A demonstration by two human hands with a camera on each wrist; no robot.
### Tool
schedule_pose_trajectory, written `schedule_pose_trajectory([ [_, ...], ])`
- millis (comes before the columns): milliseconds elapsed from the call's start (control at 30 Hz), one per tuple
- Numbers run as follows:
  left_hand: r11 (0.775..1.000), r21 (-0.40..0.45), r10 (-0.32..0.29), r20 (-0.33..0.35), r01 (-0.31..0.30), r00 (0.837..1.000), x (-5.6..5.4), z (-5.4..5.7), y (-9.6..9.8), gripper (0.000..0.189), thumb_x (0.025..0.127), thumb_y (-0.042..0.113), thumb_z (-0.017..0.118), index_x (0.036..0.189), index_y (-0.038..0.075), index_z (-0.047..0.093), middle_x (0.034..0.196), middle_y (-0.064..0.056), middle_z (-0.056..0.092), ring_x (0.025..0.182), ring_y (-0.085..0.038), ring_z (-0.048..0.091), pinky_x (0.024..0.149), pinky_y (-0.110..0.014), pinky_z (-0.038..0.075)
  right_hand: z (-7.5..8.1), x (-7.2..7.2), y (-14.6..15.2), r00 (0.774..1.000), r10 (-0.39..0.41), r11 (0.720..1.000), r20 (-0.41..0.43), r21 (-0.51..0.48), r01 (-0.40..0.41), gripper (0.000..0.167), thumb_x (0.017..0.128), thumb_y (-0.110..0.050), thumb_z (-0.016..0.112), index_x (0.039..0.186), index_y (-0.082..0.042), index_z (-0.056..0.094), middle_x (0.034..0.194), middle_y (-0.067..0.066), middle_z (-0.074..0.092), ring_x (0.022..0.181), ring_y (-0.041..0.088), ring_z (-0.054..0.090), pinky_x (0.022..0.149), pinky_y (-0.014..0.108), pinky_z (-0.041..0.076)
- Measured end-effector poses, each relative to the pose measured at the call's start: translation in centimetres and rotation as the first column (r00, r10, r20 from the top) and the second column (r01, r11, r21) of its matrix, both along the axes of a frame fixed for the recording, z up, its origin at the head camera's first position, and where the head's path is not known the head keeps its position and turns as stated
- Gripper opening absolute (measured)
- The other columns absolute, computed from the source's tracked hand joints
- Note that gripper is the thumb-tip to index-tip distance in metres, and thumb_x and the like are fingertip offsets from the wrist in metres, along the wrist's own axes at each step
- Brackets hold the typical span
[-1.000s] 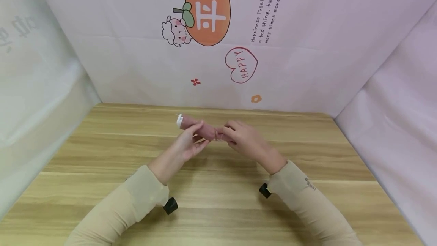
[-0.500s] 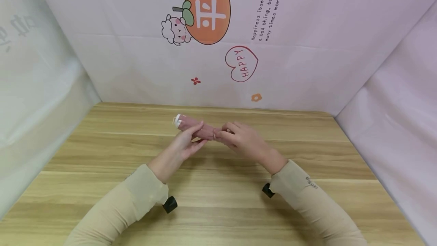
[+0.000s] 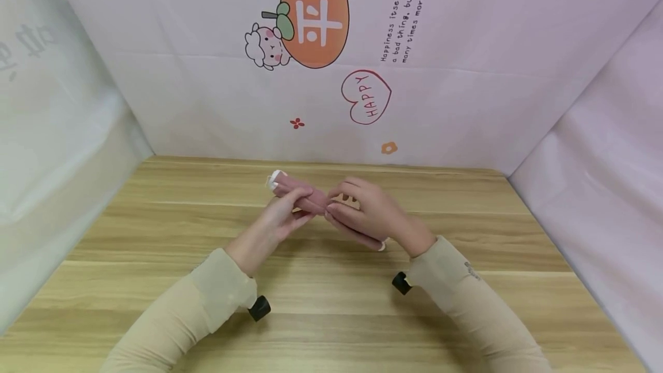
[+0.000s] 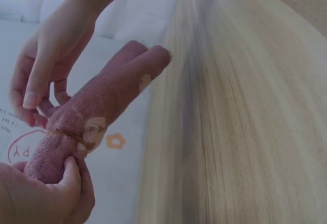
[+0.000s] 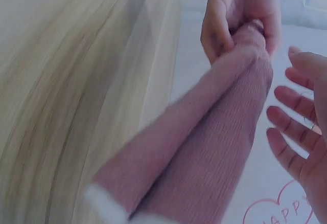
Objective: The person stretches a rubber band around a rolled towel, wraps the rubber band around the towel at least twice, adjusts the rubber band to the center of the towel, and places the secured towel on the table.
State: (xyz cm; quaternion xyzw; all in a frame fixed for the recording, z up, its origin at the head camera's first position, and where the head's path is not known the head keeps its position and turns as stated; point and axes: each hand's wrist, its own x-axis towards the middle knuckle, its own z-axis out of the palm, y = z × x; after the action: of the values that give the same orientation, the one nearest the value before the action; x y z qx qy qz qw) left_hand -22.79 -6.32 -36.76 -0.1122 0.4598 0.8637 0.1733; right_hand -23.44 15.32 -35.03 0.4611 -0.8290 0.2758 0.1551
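Observation:
A dusty-pink towel (image 3: 288, 182), rolled into a double roll with white ends, is held above the table. My left hand (image 3: 279, 219) grips it, thumb on one side and fingers on the other. In the left wrist view, a thin tan band (image 4: 64, 133) circles the towel (image 4: 111, 93) close to the left thumb. My right hand (image 3: 374, 207) hovers alongside the band; its fingers (image 5: 294, 101) are spread and loosely bent, with a gap to the roll in the right wrist view. Part of the roll passes below the right hand, its white end showing near the wrist.
The wood-grain table (image 3: 321, 327) spreads beneath both forearms. A white printed cloth (image 3: 217, 102) rises behind it, and more white cloth hangs at the left and right sides. Black wrist devices (image 3: 260, 308) hang below the cuffs.
My right hand has gone from pinching at the band to loosened fingers beside it. The towel's right end has come into view below that hand. My left hand keeps its grip.

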Motion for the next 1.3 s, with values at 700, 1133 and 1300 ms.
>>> schedule_pose_trajectory([
  [700,0.992,-0.118,-0.039,-0.038,0.035,0.999,-0.1,-0.1,0.9,0.032,0.101,0.000,0.050,0.133,-0.004,0.048,0.143,-0.024,0.049,0.123,-0.035,0.053,0.111,-0.046,0.042,1.8,-0.8,0.2,0.983,0.106,0.980,0.151,0.149,-0.129,0.012,0.092,0.002,0.075,0.098,-0.009,0.074,0.100,0.000,0.068,0.088,0.012,0.064,0.077,0.032,0.058],
  [1133,0.989,-0.141,-0.044,-0.033,0.039,0.999,0.2,0.1,1.2,0.009,0.099,-0.001,0.053,0.108,0.000,0.056,0.110,-0.011,0.062,0.094,-0.020,0.063,0.089,-0.033,0.057,2.6,-0.4,-0.1,0.985,0.172,0.956,0.018,0.239,-0.171,0.010,0.085,0.001,0.082,0.091,-0.007,0.079,0.091,-0.001,0.069,0.082,0.009,0.067,0.075,0.019,0.055],
  [1300,0.987,-0.149,-0.069,-0.047,0.062,0.996,0.3,0.3,1.3,0.008,0.100,-0.001,0.053,0.108,0.000,0.057,0.109,-0.012,0.063,0.095,-0.020,0.064,0.090,-0.033,0.057,3.3,-0.3,-0.3,0.989,0.115,0.934,0.090,0.330,-0.139,0.010,0.088,0.000,0.079,0.087,-0.009,0.075,0.087,-0.004,0.066,0.078,0.007,0.064,0.073,0.022,0.055],
])
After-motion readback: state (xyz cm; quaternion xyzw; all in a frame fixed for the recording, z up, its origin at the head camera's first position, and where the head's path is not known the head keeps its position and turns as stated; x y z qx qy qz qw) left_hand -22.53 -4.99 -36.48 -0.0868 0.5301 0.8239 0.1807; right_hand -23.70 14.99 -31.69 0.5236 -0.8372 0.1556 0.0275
